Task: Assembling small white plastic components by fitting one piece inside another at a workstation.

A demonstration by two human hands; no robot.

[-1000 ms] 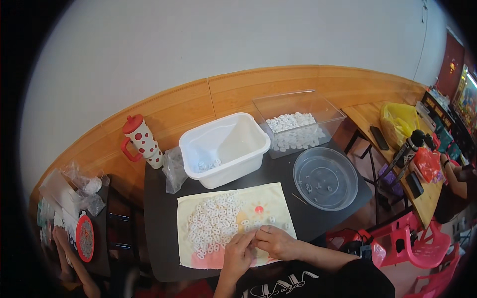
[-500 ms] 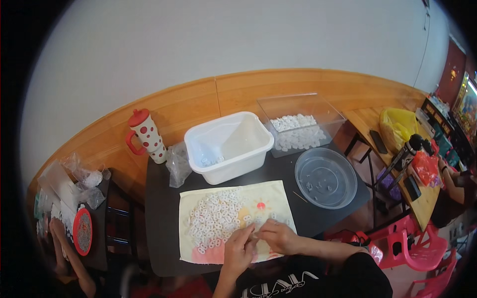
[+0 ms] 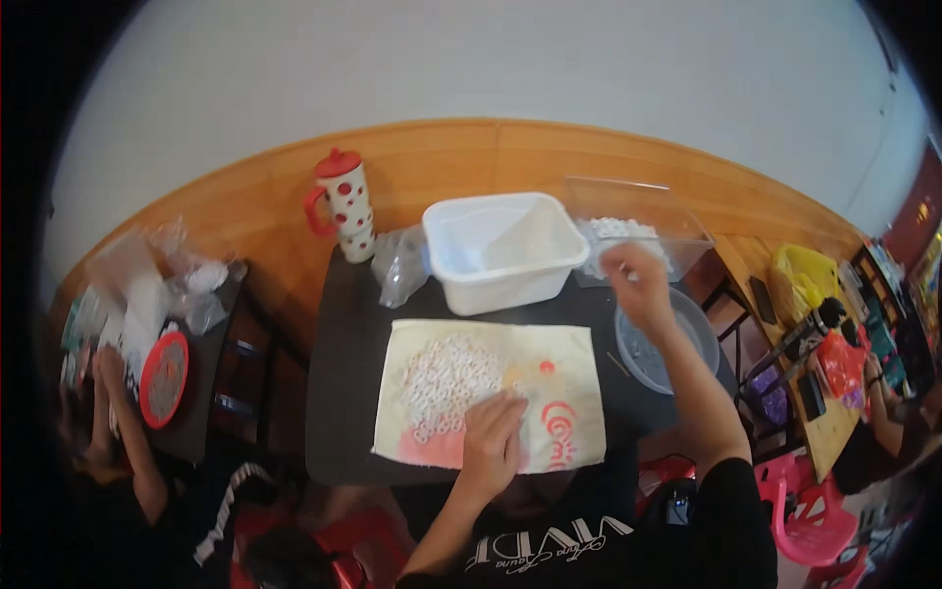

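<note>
My left hand [image 3: 494,437] rests at the lower middle of a cream towel [image 3: 579,358], its fingers drawn together. Anything held in them is hidden. Just left of it, a pile of small white ring-shaped pieces [image 3: 446,378] covers much of the towel. My right hand [image 3: 640,285] is raised at the front of a clear rectangular bin [image 3: 692,234], with its fingers curled together. Whatever they hold is too blurred to make out. Inside the bin lie many small white pieces [image 3: 620,230]. My right forearm passes over a round clear tray [image 3: 702,334].
A white tub [image 3: 510,285] stands behind the towel, next to a crumpled plastic bag [image 3: 400,270] and a red-dotted tumbler [image 3: 348,206]. A thin stick [image 3: 618,364] lies right of the towel. At a left table, another person's hands [image 3: 110,373] are beside a red-rimmed bowl [image 3: 164,378].
My hands have parted. The right one has gone up and away to the clear bin, while the left stays over the towel. The whole view has shifted, too.
</note>
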